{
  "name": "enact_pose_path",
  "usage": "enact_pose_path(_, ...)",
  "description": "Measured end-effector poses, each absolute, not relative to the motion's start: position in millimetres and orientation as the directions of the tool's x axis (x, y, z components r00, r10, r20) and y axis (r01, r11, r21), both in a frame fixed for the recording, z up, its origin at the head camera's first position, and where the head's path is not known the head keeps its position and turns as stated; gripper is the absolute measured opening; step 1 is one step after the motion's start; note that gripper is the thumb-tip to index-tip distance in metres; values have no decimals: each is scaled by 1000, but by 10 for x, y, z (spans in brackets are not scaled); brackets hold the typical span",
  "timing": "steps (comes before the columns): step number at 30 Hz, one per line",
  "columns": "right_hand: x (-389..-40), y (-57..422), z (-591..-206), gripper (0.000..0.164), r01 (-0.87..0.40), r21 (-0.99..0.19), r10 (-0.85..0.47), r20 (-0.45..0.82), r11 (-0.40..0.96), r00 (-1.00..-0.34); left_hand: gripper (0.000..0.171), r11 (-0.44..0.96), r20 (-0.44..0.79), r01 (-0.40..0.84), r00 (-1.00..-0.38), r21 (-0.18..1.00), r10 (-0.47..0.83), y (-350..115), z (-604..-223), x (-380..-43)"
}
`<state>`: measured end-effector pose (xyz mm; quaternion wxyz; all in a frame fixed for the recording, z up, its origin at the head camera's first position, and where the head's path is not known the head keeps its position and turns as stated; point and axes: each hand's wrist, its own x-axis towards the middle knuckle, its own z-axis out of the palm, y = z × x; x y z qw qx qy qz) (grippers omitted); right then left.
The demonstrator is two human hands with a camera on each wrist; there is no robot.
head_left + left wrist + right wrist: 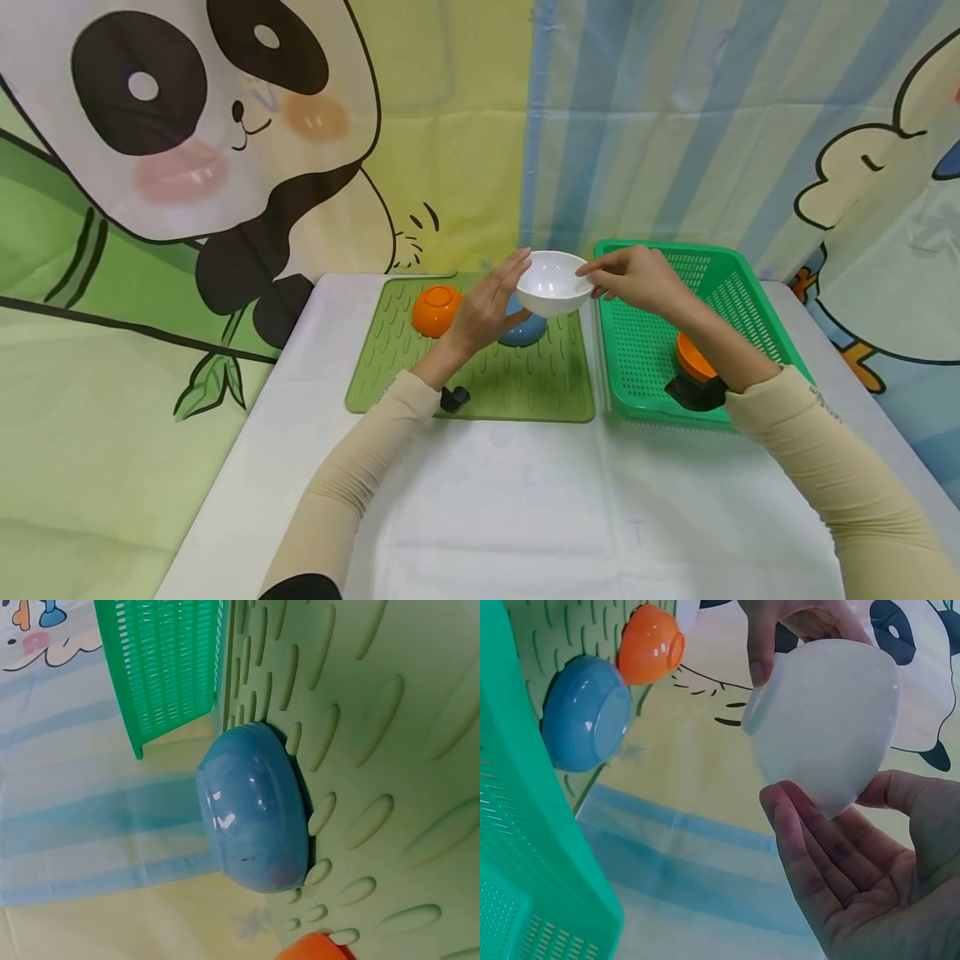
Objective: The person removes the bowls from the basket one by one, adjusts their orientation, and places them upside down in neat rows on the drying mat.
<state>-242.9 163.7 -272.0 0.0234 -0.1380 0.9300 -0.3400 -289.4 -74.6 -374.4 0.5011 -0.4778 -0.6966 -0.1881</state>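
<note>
Panda-print cloth (225,125) fills the upper left. Mid-frame, the left hand (483,312) and right hand (642,280) pinch a white bowl (553,285) between fingers.

Wearer's arms, as seen from above: cream sleeves, black pieces at both wrists.
Left sleeve (352,475) ends just behind the bare left hand (483,312); right sleeve (840,467) likewise behind the right hand (641,279). Cloth looks fine-knit, close-fitting, bunched in creases farther back from each hand. Small grey marking (386,389) on the outer side near the left cuff, similar grey print (825,402) near the right; neither legible. Behind the left hand, inner side: small angular black piece (454,400). Behind the right: broader black block (696,393). Farthest back from the left hand: rounded black patch (300,588).
</note>
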Motion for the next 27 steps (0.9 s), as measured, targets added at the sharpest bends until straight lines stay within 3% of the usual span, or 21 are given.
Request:
enact_pose_path(6, -2386, 1640, -2745, 30, -298, -623, -270, 142, 723, -952, 76, 513, 884, 839, -85, -185, 459, -771, -3726, -2860)
enact_pose_path(15, -2325, 1645, -2744, 38, -396, -574, -269, 297, 717, -916, 86, 512, 877, 859, -253, 10, 408, -798, -3642, -2768)
enact_pose_path(20, -2310, 1658, -2764, 37, -497, -515, -318, 399, 698, -860, 92, 484, 873, 866, -331, 129, 359, -798, -3582, -2735)
enact_pose_path(27, -2266, 1657, -2788, 49, -616, -385, -421, 480, 687, -770, 79, 387, 828, 851, -478, 355, 293, -788, -3518, -2679)
